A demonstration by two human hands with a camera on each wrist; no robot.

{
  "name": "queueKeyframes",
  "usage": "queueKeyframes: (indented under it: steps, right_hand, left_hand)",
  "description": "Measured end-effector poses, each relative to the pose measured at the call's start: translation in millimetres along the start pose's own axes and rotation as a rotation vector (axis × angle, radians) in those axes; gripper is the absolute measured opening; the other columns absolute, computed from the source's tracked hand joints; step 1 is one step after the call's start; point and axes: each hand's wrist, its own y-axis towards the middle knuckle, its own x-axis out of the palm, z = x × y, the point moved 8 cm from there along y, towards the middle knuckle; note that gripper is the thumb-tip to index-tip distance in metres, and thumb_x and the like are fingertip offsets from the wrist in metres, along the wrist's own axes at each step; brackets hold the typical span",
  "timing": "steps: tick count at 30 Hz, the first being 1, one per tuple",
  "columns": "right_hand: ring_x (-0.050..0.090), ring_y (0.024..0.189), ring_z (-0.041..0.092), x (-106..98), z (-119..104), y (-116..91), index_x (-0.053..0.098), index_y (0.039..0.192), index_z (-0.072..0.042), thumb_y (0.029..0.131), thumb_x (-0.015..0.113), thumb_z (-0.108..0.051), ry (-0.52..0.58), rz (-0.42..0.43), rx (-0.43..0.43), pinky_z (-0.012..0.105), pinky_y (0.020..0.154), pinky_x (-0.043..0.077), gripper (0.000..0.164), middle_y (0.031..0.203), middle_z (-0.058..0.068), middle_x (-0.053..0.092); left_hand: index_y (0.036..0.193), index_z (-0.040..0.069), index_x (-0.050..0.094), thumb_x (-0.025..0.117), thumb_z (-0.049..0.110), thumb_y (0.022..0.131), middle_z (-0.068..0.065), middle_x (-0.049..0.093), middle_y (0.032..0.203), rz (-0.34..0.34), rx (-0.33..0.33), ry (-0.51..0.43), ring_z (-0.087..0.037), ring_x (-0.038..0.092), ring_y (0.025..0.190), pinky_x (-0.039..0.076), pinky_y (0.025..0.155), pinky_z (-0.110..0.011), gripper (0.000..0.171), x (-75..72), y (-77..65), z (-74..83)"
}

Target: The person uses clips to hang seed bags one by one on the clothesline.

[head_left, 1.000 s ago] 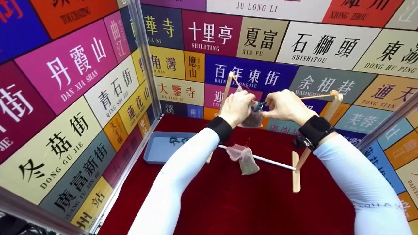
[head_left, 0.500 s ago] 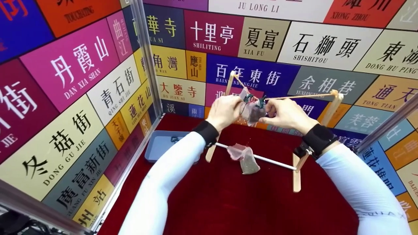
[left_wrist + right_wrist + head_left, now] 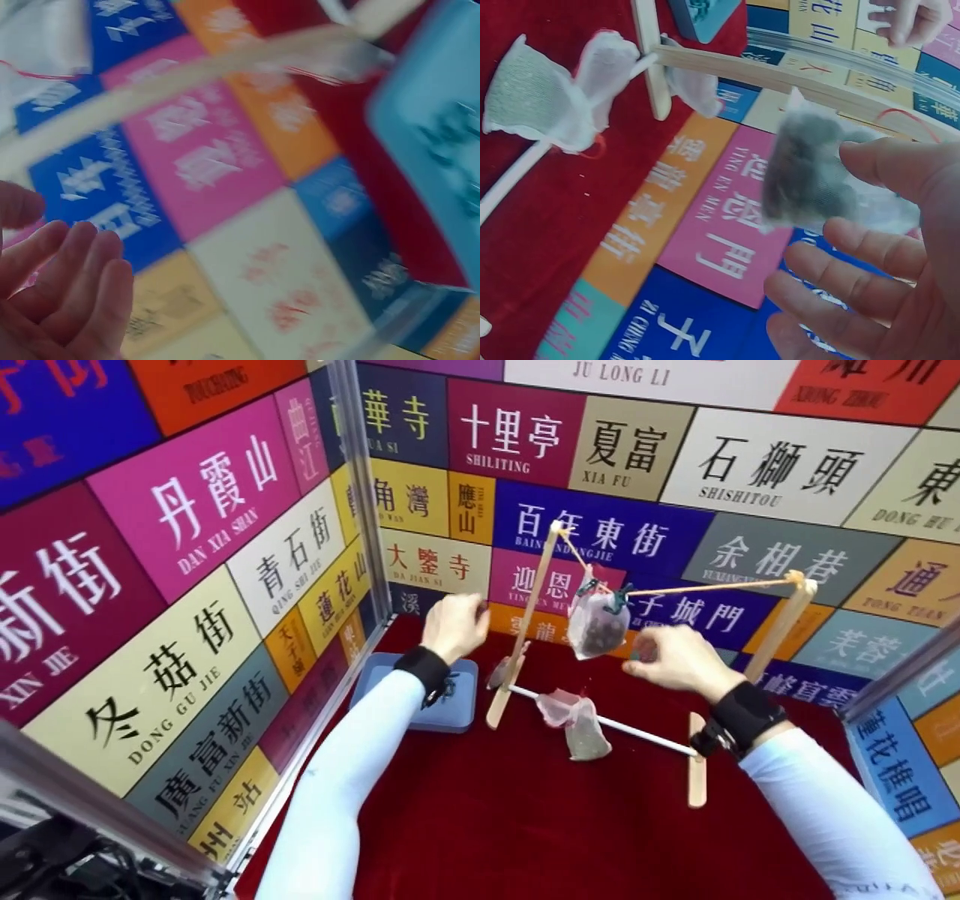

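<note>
A white mesh pouch (image 3: 598, 630) with dark contents hangs from an orange cord (image 3: 712, 586). Small dark green clips (image 3: 618, 598) fasten its top edge to the cord. My right hand (image 3: 679, 660) is just right of the pouch, fingers loosely bent; the right wrist view shows nothing held, with the pouch (image 3: 810, 172) behind the thumb. Left of the frame, my left hand (image 3: 454, 628) is above a blue tray (image 3: 466, 716) that holds more green clips (image 3: 448, 685). Its fingers (image 3: 105, 300) are loosely curled around nothing.
Two wooden posts (image 3: 534, 596) carry the cord, joined low down by a white rod (image 3: 649, 735). Another mesh pouch (image 3: 589, 735) is draped over the rod, and a further pouch (image 3: 694, 86) lies behind the left post. Red cloth (image 3: 525, 825) covers the table; sign-covered walls (image 3: 420, 559) enclose it.
Both hands have let go of the pouch and clips, leaving the pouch hanging on the cord. My left hand has moved left toward the tray; my right hand has drawn slightly right and down.
</note>
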Motion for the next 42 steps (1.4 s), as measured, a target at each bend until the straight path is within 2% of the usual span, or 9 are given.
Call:
queueKeyframes:
  steps: [5,11,13,17,25,28,32,37,42]
  right_hand:
    - [0.076,0.120,0.049,22.9,18.0,-10.3,0.073,0.137,-0.002,0.096,0.086,-0.045,0.009,-0.033,0.069,0.068,0.100,0.061,0.061,0.133,0.026,0.079]
    - [0.070,0.131,0.055,49.6,29.6,-14.7,0.066,0.149,0.002,0.095,0.086,-0.048,0.009,-0.058,0.101,0.072,0.106,0.058,0.077,0.144,0.031,0.073]
    - [0.071,0.130,0.055,57.0,33.9,-18.0,0.066,0.148,0.003,0.094,0.086,-0.047,0.011,-0.057,0.111,0.071,0.107,0.058,0.076,0.143,0.031,0.074]
    - [0.072,0.127,0.054,69.7,43.4,-28.7,0.068,0.145,0.003,0.093,0.087,-0.049,0.016,-0.070,0.141,0.070,0.105,0.059,0.076,0.140,0.030,0.075]
    - [0.076,0.121,0.049,89.5,44.6,-38.0,0.073,0.138,0.000,0.090,0.090,-0.047,0.036,-0.088,0.149,0.067,0.099,0.062,0.069,0.134,0.026,0.079]
    - [0.077,0.120,0.046,101.6,44.1,-41.3,0.074,0.137,-0.003,0.089,0.091,-0.048,0.044,-0.110,0.168,0.065,0.096,0.063,0.068,0.134,0.024,0.079]
    - [0.078,0.121,0.039,120.1,43.4,-47.0,0.075,0.140,-0.009,0.088,0.090,-0.056,0.037,-0.161,0.209,0.062,0.089,0.062,0.071,0.136,0.017,0.080]
    - [0.077,0.121,0.036,130.0,41.0,-49.4,0.077,0.136,-0.012,0.086,0.092,-0.055,0.039,-0.178,0.214,0.064,0.089,0.052,0.068,0.133,0.012,0.082]
    - [0.078,0.114,0.037,128.3,37.9,-44.7,0.079,0.128,-0.006,0.086,0.094,-0.047,0.058,-0.149,0.153,0.061,0.096,0.058,0.060,0.125,0.015,0.084]
  left_hand:
    - [0.126,0.004,0.078,0.074,0.036,0.105,-0.020,0.083,0.120,-0.127,-0.115,0.043,-0.042,0.080,0.108,0.067,0.094,-0.054,0.039,37.8,-20.1,-55.1]
    - [0.141,0.002,0.071,0.078,0.045,0.100,-0.026,0.075,0.140,-0.242,-0.322,0.081,-0.050,0.068,0.133,0.061,0.110,-0.061,0.060,76.1,-55.5,-120.0]
    - [0.144,0.001,0.068,0.080,0.046,0.099,-0.027,0.072,0.144,-0.276,-0.379,0.078,-0.051,0.065,0.138,0.059,0.113,-0.064,0.065,86.5,-66.5,-131.3]
    - [0.149,-0.001,0.065,0.077,0.048,0.102,-0.030,0.069,0.149,-0.336,-0.424,0.062,-0.053,0.061,0.142,0.057,0.116,-0.065,0.070,107.9,-82.4,-136.2]
    - [0.151,-0.001,0.064,0.075,0.033,0.105,-0.029,0.067,0.152,-0.435,-0.399,0.050,-0.053,0.060,0.145,0.056,0.116,-0.069,0.058,159.1,-101.9,-129.6]
    - [0.145,0.000,0.069,0.073,0.022,0.101,-0.027,0.071,0.145,-0.429,-0.298,0.100,-0.053,0.066,0.134,0.060,0.109,-0.069,0.050,202.1,-102.2,-143.0]
    - [0.150,0.002,0.065,0.072,0.018,0.095,-0.025,0.065,0.155,-0.484,-0.199,0.150,-0.053,0.067,0.133,0.057,0.114,-0.067,0.057,244.8,-112.9,-157.0]
    - [0.157,0.002,0.060,0.069,0.018,0.100,-0.027,0.050,0.171,-0.621,-0.171,0.131,-0.057,0.059,0.144,0.053,0.121,-0.066,0.060,262.8,-129.1,-162.7]
    - [0.149,0.005,0.068,0.074,0.024,0.100,-0.024,0.061,0.160,-0.565,-0.136,0.140,-0.050,0.068,0.135,0.059,0.115,-0.061,0.053,268.8,-122.3,-170.7]
